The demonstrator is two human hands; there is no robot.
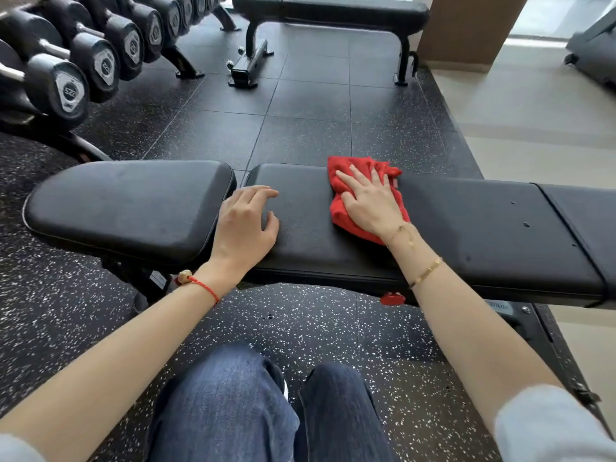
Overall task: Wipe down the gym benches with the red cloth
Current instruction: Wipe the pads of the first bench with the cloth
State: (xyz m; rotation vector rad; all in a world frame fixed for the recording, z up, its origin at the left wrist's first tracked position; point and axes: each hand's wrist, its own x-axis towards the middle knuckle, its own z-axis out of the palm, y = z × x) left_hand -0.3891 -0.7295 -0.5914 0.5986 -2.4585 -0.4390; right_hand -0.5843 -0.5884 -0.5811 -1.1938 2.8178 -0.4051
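A black padded gym bench (483,221) runs across the view in front of me, with a separate seat pad (126,205) at its left end. The red cloth (346,171) lies crumpled on the long pad near its far edge. My right hand (370,201) lies flat on the cloth with fingers spread, pressing it onto the pad. My left hand (248,221) rests on the left end of the long pad beside the gap, fingers loosely curled and holding nothing. A second black bench (353,10) stands farther back.
A rack of black dumbbells (70,65) lines the left side. Black speckled rubber floor (300,105) lies between the two benches. A wooden column (466,28) and pale floor sit at the right, with a treadmill base (593,51) far right. My knees in jeans (266,411) are below.
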